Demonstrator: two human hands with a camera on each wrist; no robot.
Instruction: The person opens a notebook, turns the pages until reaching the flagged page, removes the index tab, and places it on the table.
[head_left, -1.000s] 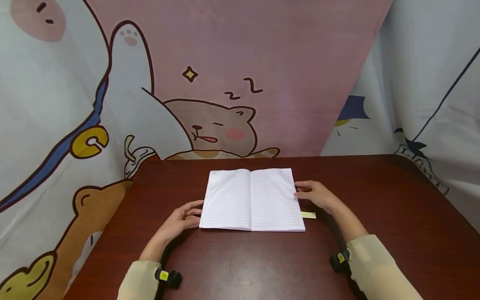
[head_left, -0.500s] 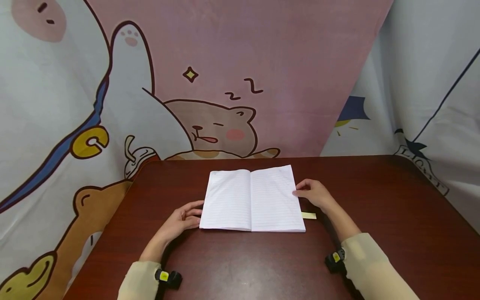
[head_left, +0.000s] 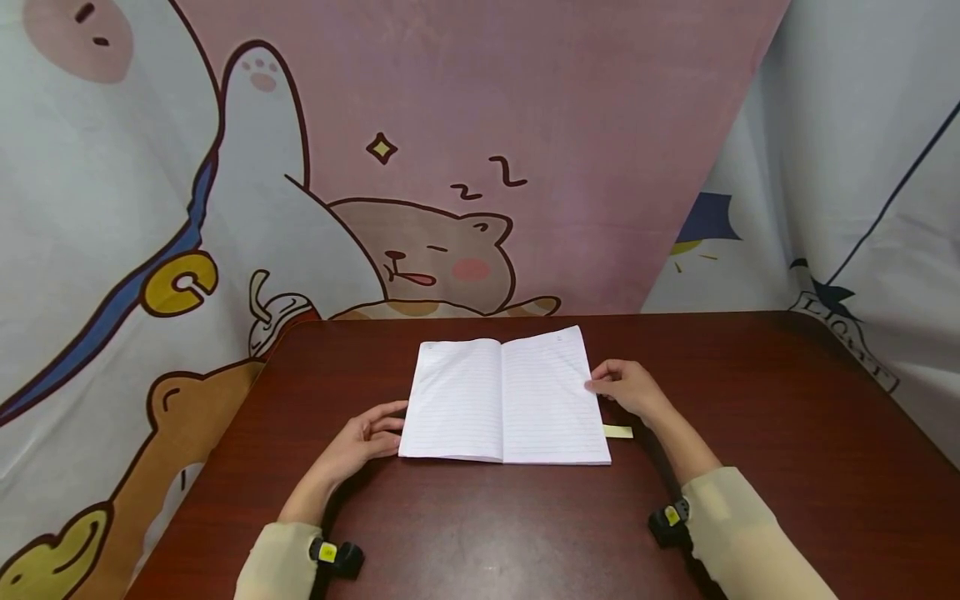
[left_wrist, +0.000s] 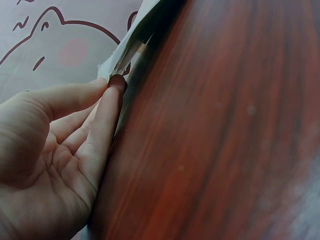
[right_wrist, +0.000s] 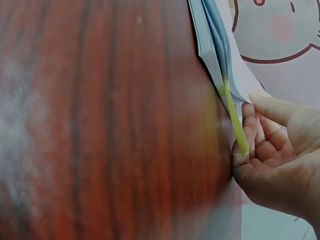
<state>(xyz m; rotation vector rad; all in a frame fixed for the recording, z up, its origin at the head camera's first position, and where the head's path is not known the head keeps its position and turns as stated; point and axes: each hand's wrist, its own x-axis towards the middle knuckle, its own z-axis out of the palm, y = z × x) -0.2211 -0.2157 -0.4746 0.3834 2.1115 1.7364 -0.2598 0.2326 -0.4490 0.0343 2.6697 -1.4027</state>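
Note:
An open notebook [head_left: 457, 400] with ruled white pages lies on the dark red-brown table. At its left edge my left hand [head_left: 363, 437] pinches the pages; the left wrist view has the thumb [left_wrist: 82, 95] on top and fingers underneath. My right hand [head_left: 630, 387] pinches the right page [head_left: 547, 392] by its outer edge, between thumb and index finger, and the page's far corner is raised. Between the leaves on that side sticks out a yellow sticky tab [right_wrist: 236, 120], which passes in front of the curled lower fingers in the right wrist view.
The wooden table [head_left: 480, 525] reaches back to a cartoon-printed cloth [head_left: 585, 150] hung behind it. More printed cloth [head_left: 870, 192] hangs at the right. Black wrist cameras [head_left: 347, 558] sit at both cream sleeves [head_left: 750, 525].
My right hand has shifted slightly left and now pinches the right page, whose far corner has risen a little. The left hand has stayed in place.

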